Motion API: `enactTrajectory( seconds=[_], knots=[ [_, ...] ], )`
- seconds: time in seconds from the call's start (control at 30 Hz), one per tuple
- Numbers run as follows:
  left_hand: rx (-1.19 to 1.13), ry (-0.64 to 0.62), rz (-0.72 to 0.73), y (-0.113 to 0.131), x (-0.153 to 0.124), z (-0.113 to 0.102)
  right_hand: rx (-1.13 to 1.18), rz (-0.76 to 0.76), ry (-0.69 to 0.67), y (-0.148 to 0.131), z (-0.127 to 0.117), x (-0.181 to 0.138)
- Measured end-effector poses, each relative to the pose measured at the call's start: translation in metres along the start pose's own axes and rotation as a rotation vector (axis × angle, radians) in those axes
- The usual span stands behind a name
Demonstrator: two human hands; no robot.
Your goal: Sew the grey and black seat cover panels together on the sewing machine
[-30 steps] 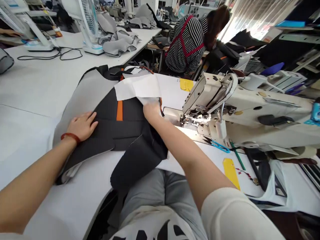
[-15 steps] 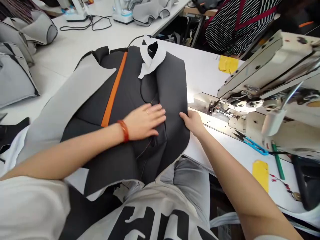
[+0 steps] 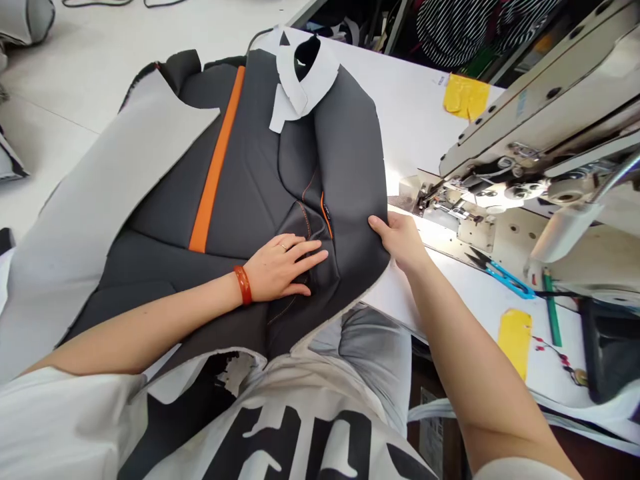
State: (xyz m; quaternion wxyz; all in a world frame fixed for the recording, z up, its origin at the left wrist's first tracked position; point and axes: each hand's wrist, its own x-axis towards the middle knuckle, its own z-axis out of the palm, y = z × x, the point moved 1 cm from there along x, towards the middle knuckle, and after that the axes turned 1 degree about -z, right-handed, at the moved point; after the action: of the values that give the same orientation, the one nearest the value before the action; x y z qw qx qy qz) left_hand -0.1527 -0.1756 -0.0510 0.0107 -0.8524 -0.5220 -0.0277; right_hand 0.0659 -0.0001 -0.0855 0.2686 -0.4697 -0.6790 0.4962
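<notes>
Left hand [image 3: 280, 267] rests flat, fingers spread, on dark cover [image 3: 250, 193] — right hand [image 3: 400, 240] seemingly pinches its edge

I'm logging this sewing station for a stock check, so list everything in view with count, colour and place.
cover: one, dark grey with an orange stripe, spread mid-table
lining: one, pale grey, folded out at the cover's left
cutout: one, white, on the cover's far end
sewing machine: one, cream, right side
table: one, white, underneath
snips: one, blue-handled, beside the machine's base
tags: two, yellow, far and near on the table's right
pencil: one, green, right of the snips
bracelet: one, red-orange, left wrist
left hand: one, flat and open on the cover
right hand: one, gripping the cover's right edge
</notes>
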Motion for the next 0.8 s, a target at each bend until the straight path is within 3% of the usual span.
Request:
enactTrajectory(
  seconds=[0.13,0.33,0.4,0.5,0.6,0.7,0.77,0.8],
  knots=[
    [-0.020,0.048,-0.171,-0.007,0.005,0.008,0.044,0.020,-0.021,0.000,-0.001,0.000],
    [-0.117,-0.005,-0.236,-0.014,0.009,0.010,0.095,0.015,0.026,0.004,-0.001,0.000],
    [-0.173,-0.022,-0.283,-0.017,0.010,0.001,0.174,0.033,0.020,-0.001,-0.001,-0.005],
    [-0.386,-0.063,-0.411,-0.027,0.024,-0.023,0.280,0.009,-0.121,-0.025,0.006,-0.023],
    [-0.628,-0.025,-0.548,-0.038,0.061,-0.046,0.174,-0.147,-0.315,-0.063,0.027,-0.052],
    [-0.580,-0.072,-0.662,-0.045,0.108,-0.061,-0.001,-0.259,-0.442,-0.091,0.054,-0.085],
    [-0.526,-0.064,-0.749,-0.048,0.123,-0.074,0.038,-0.272,-0.415,-0.094,0.065,-0.104],
    [-0.540,-0.008,-0.777,-0.050,0.123,-0.084,0.121,-0.279,-0.330,-0.092,0.066,-0.111]
  ],
)
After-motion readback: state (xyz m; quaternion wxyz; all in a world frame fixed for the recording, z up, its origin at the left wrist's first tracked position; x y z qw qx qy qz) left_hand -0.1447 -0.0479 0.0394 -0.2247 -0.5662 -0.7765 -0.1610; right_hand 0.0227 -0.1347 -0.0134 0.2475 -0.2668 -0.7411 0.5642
